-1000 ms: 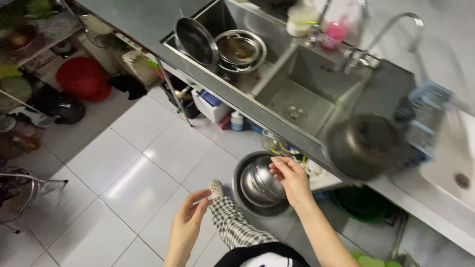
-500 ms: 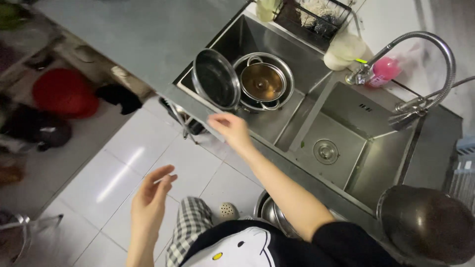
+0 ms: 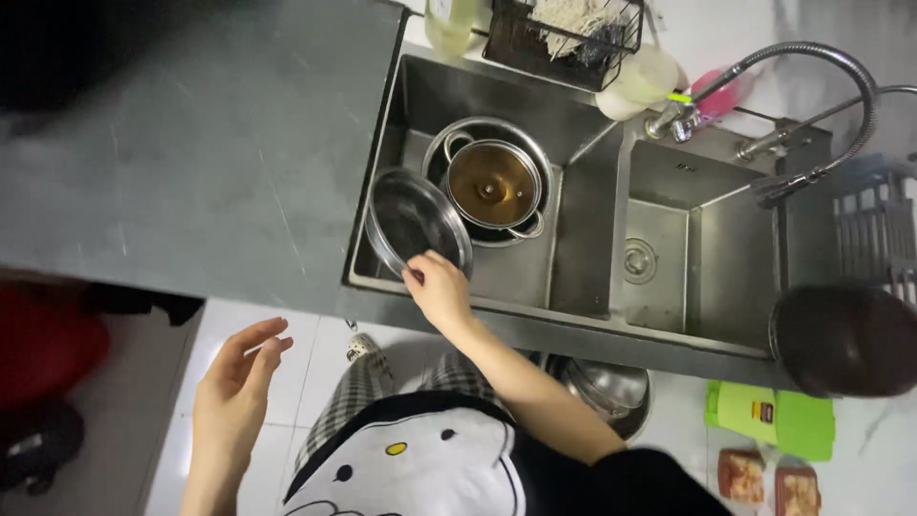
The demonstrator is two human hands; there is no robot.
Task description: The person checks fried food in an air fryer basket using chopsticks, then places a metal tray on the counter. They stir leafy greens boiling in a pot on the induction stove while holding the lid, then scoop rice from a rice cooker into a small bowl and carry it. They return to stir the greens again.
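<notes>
**Right hand reaches the plate in the sink**

Here we are at the double sink [image 3: 583,287], and everything reads off it. In the left basin a round steel plate [image 3: 413,222] stands tilted against the near-left wall, and the right hand [image 3: 437,287] is right at its lower rim, fingers [image 3: 416,275] curled onto the edge. They touch the rim, though from above I cannot tell whether the grip has fully closed. Just beside the plate, toward the middle of that basin, sits a steel pot [image 3: 492,182] with brownish liquid in it, set inside a larger pan. The right basin holds nothing but its drain.

The left hand [image 3: 234,382] hangs well clear of the sink, out over the tiled floor, fingers spread wide and holding nothing.

My read: this is the moment of taking hold of the plate. The next move, I'd judge, calls for a firm pinch on that thin rim and a lift that clears the pot's handle close by.

Behind the sink, a curved tap [image 3: 812,67] and a wire rack [image 3: 564,33]; right of it, a dark pot [image 3: 845,339] on the surface.
</notes>
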